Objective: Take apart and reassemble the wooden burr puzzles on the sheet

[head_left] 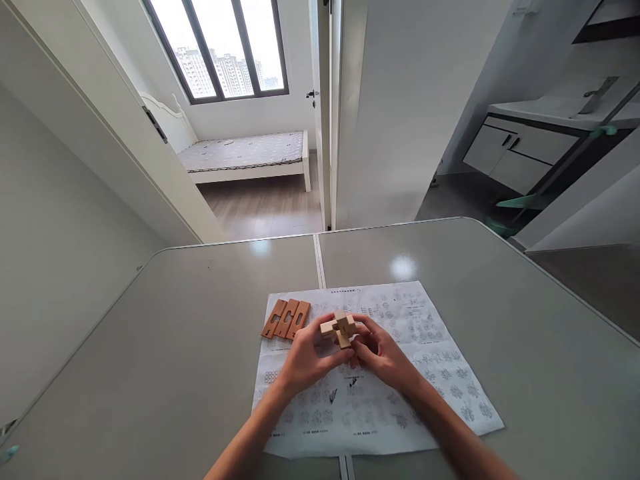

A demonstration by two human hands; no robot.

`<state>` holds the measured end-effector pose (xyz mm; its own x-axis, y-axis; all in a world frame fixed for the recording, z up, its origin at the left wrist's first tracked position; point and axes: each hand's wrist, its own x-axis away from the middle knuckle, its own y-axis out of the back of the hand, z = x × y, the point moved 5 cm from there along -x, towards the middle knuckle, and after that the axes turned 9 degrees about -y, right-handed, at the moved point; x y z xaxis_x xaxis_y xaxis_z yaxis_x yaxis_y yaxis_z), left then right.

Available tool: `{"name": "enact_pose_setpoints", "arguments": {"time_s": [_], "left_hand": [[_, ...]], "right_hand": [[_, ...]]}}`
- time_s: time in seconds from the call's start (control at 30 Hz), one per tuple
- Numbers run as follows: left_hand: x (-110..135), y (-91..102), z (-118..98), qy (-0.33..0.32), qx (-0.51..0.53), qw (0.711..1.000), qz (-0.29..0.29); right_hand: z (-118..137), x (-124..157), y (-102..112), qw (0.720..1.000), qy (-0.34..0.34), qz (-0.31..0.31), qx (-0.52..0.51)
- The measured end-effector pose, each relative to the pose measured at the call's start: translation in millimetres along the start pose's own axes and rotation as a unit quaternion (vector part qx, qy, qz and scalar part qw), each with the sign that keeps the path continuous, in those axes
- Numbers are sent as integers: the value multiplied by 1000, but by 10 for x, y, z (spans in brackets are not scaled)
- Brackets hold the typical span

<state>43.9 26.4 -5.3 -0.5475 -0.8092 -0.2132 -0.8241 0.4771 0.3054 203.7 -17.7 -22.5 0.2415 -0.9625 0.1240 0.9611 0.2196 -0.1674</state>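
A small wooden burr puzzle (341,327) of pale interlocking blocks is held above the printed sheet, between both hands. My left hand (309,357) grips it from the left, fingers behind and thumb in front. From the right, my right hand (383,353) closes on the same puzzle with bent fingers; some fingertips are hidden behind the blocks. Three flat reddish-brown wooden pieces (286,319) with cut-out slots lie side by side on the sheet's upper left corner, left of my left hand. Beneath everything is the white instruction sheet (415,427), covered with small line diagrams.
The grey table (190,347) has rounded far corners and a seam (319,260) down its middle. Beyond it, an open doorway shows a bed (245,150) under a window. At the far right stands a washbasin cabinet (520,143).
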Motion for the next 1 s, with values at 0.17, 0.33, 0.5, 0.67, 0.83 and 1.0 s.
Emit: {"name": "enact_pose_setpoints", "arguments": {"time_s": [0.17, 0.33, 0.5, 0.67, 0.83, 1.0], "left_hand": [[6, -3, 16, -5, -45, 999, 2], [11, 4, -15, -21, -100, 995, 5], [26, -4, 29, -23, -133, 991, 16], [21, -15, -4, -50, -123, 991, 26], [-11, -5, -78, -70, -102, 992, 12], [-22, 9, -95, -71, -95, 993, -2]], "right_hand": [[29, 2, 14, 999, -2, -29, 27], [-5, -10, 66, 995, -11, -88, 44], [-41, -26, 108, 995, -15, -100, 22], [-33, -21, 100, 995, -33, -94, -5], [-7, -10, 84, 995, -32, -99, 14], [-2, -19, 96, 994, -36, -103, 26]]}}
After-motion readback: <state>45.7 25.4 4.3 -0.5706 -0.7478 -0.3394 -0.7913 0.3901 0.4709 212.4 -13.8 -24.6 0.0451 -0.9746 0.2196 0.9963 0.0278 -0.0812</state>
